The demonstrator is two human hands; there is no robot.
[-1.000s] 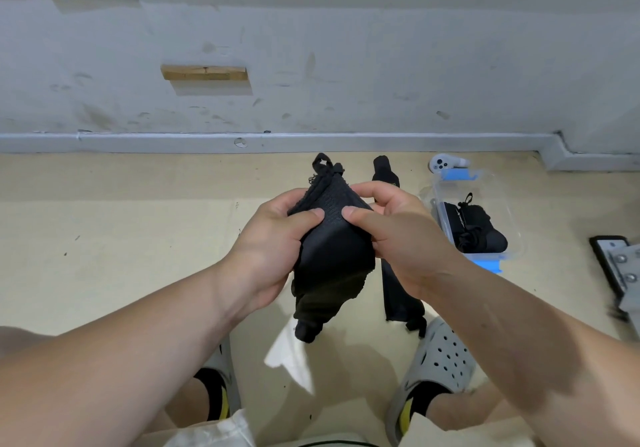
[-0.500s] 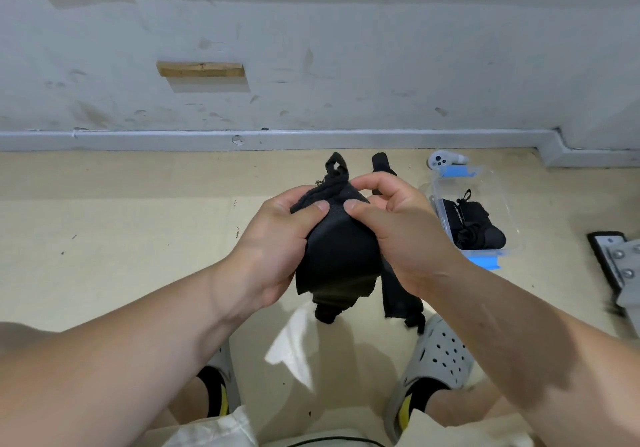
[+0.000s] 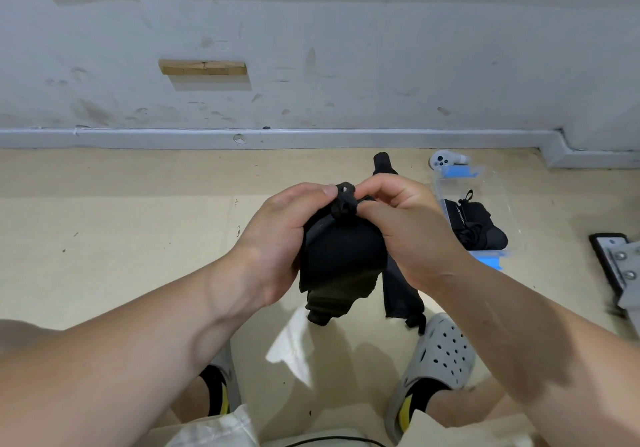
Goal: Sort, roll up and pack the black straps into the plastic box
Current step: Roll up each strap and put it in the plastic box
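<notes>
**Inspector:** Straps, by count and place?

**Observer:** One strap (image 3: 343, 256) is bunched in the air between both hands, above the floor (image 3: 121, 238). A second strap (image 3: 398, 290) lies flat on the floor just behind it, running toward the wall. Rolled straps (image 3: 485, 232) sit in the box; their number cannot be told.

**Inspector:** Grips?

**Observer:** The left hand (image 3: 277, 238) wraps the bundle's left side, thumb on top. The right hand (image 3: 408, 232) pinches the small loop at its top, fingers curled.

**Inspector:** The box?

**Observer:** One clear box (image 3: 498, 187), lid off, on the floor right of the hands. It has two blue clips, near (image 3: 488, 259) and far (image 3: 457, 171). One white controller (image 3: 445, 159) lies just beyond the far end.

**Inspector:** Edges and room?

**Observer:** The skirting (image 3: 311, 138) bounds the floor ahead. A metal bracket (image 3: 623, 270) sits at the right edge of view, apart from the box. There are two grey slippers; the right one (image 3: 440, 353) is just beside the second strap's near end. Broad beige floor stretches to the left.
</notes>
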